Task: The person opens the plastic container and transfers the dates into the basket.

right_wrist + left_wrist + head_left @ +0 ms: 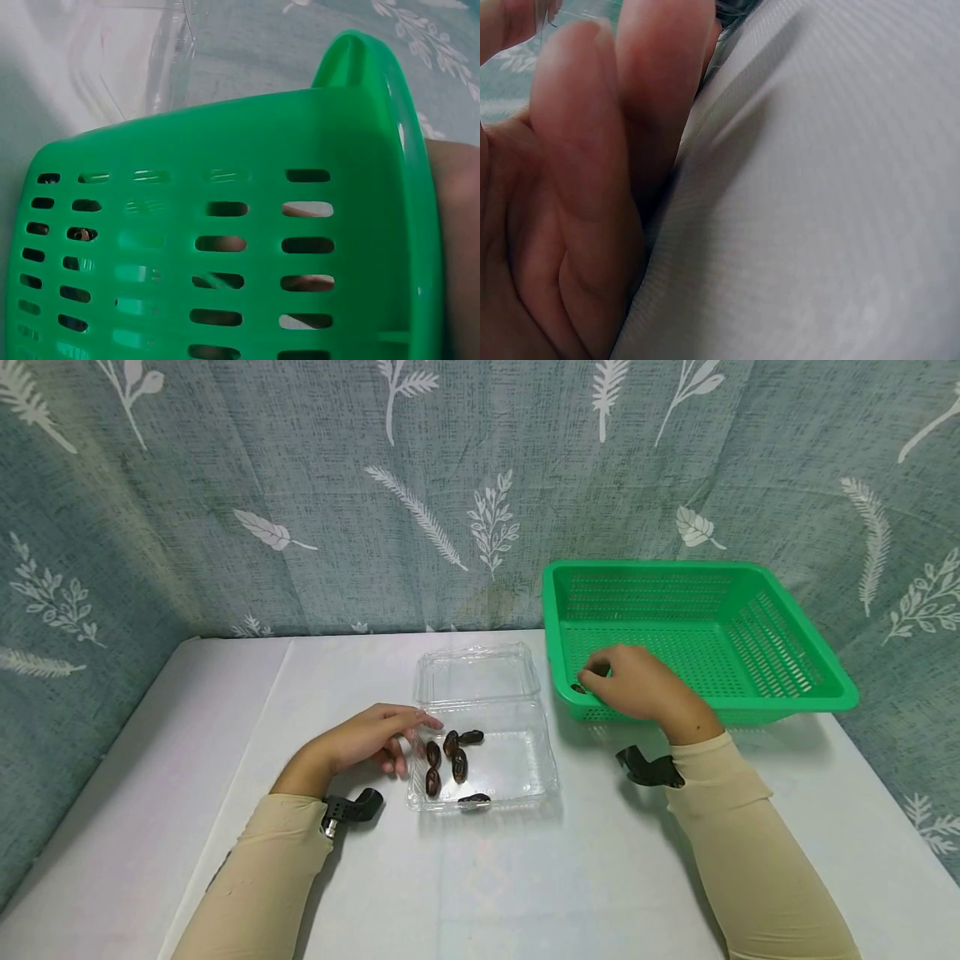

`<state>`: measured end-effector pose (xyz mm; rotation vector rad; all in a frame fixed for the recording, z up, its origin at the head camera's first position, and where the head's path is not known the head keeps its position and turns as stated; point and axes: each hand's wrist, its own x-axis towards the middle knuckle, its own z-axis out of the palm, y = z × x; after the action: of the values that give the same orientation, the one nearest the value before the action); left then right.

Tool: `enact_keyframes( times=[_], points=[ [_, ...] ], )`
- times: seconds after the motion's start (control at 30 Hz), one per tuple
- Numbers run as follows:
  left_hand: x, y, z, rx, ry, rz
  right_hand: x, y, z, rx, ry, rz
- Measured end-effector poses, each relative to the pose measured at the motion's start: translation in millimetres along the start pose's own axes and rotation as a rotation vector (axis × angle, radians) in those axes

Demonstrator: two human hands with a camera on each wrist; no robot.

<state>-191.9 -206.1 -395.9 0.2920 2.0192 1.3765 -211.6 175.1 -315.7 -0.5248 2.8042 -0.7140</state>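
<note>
Several dark brown dates (459, 766) lie towards the left of a clear plastic clamshell box (517, 768), whose lid (480, 677) is folded back. At the box's left wall, my left hand (375, 735) touches the edge with loosely bent fingers; the left wrist view shows its fingers close up, beside the white cloth. My right hand (630, 681) reaches over the front rim into the near left corner of a green basket (813, 693). A dark date (577, 688) shows by its fingertips. The right wrist view looks at the basket wall (247, 127), which hides the fingers; dark bits show through the slots.
A white cloth (465, 877) covers the table. Behind stands a grey-green curtain (315, 485) with white leaf prints, close to the basket's back rim. The basket's raised front rim lies under the right forearm's reach.
</note>
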Motion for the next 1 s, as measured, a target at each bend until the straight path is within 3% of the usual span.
enact_keyframes(
  times=[0.33,0.73,1.0],
  points=[
    [0.5,0.0,-0.1,-0.005,0.004,-0.004,-2.3,-11.6,4.7,0.053,0.166,-0.064],
    [-0.9,1.9,0.6,-0.003,0.008,-0.001,-13.7,-36.3,9.8,0.06,0.465,-0.302],
    [-0.6,0.4,0.2,0.003,0.016,-0.01,-19.8,-57.1,19.7,0.05,0.537,-0.455]
  ],
)
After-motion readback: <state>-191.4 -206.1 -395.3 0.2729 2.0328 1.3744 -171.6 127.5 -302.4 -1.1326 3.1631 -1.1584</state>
